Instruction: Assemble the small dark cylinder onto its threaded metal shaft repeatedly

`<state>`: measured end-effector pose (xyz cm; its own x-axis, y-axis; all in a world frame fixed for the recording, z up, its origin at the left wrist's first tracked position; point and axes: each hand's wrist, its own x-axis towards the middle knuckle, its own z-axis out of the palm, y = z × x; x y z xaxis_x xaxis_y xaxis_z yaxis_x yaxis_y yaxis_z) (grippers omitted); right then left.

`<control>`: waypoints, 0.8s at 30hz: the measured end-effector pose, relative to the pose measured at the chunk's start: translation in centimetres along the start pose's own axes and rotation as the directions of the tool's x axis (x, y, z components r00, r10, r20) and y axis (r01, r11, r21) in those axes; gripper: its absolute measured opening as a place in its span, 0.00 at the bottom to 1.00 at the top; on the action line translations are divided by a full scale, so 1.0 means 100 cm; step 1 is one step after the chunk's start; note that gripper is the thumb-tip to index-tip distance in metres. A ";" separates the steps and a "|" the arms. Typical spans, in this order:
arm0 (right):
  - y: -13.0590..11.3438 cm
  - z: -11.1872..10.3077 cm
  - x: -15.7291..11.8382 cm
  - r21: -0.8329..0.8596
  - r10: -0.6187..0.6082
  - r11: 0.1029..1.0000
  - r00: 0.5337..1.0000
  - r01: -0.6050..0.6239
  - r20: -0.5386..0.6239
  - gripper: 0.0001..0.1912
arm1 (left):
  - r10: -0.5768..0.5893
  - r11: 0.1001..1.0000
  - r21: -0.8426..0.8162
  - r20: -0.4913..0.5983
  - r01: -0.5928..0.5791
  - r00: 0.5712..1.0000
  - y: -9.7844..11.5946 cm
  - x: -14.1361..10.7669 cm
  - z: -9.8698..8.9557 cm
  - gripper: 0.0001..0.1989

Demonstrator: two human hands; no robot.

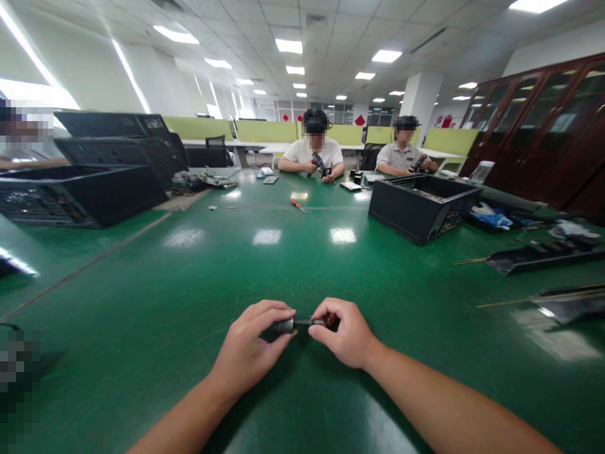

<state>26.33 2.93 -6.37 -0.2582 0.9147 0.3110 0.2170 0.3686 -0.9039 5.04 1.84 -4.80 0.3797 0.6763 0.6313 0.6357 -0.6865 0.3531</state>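
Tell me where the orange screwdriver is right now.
In the head view, the orange screwdriver lies on the green table, beyond the left hand and right hand, left of the black case, short of the middle person.

no readable text, no legible labels, brands, numbers or signs

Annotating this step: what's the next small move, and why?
I'd try a slight twist with the right hand, left hand holding the dark cylinder steady: the right pinches the far end of the thin shaft, which lies roughly in line with the cylinder. Whether it turns can't be seen.
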 end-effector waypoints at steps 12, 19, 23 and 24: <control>0.002 0.000 0.001 -0.007 0.000 1.000 1.000 -0.001 -0.021 0.03 | -0.010 1.000 -0.001 0.001 0.010 1.000 -0.001 0.002 -0.003 0.08; 0.002 0.000 0.000 -0.007 0.005 1.000 1.000 -0.005 -0.031 0.03 | -0.015 1.000 -0.009 -0.004 0.015 1.000 0.001 0.003 -0.005 0.08; 0.001 0.000 0.000 -0.011 -0.004 1.000 0.999 0.004 -0.046 0.03 | -0.024 1.000 -0.008 -0.008 0.024 1.000 0.000 0.003 -0.005 0.08; 0.001 0.000 0.000 -0.014 -0.007 1.000 0.999 0.006 -0.051 0.03 | -0.027 1.000 -0.005 -0.011 0.027 1.000 0.000 0.002 -0.005 0.09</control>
<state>26.38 2.98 -6.44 -0.2111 0.9195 0.3316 0.2282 0.3762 -0.8980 4.78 1.88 -4.29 0.3553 0.6916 0.6289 0.6422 -0.6694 0.3733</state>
